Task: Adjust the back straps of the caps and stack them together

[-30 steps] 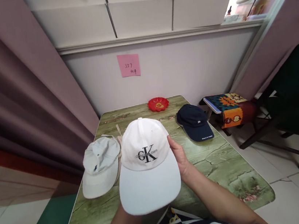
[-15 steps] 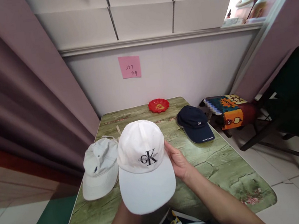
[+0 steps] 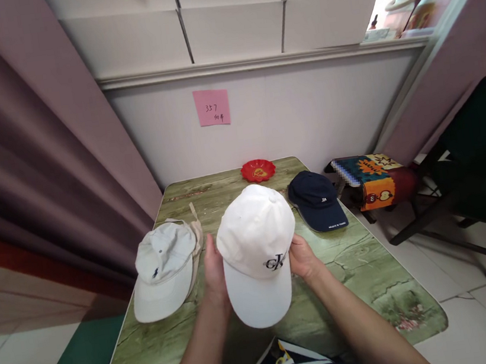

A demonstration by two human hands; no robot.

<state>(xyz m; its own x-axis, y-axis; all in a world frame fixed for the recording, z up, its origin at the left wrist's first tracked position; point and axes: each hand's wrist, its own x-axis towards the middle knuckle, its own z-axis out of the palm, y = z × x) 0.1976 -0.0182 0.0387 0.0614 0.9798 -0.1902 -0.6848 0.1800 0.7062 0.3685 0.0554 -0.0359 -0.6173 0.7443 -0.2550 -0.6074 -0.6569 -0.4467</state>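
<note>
Between my two hands is a white baseball cap [image 3: 254,234] with dark letters on its front, its brim toward me. My left hand [image 3: 214,269] grips the cap's left side, and my right hand [image 3: 303,257] grips its right side; the fingertips of both are partly hidden behind the cap. To the left lies a pale grey cap [image 3: 167,269] with a small dark emblem, a beige strap beside it. At the right edge of the table sits a navy cap [image 3: 317,201], brim toward me.
A red scalloped dish [image 3: 258,170] stands at the back of the green wood-patterned table [image 3: 355,286], near the wall. A pink note [image 3: 212,107] is stuck on the wall. Right of the table are a stool with a colourful cover [image 3: 372,180] and a dark chair [image 3: 479,175].
The white cap has moved right and slightly up and has turned, so its lettering now sits toward the right. My left hand, hidden before, now shows at its left side.
</note>
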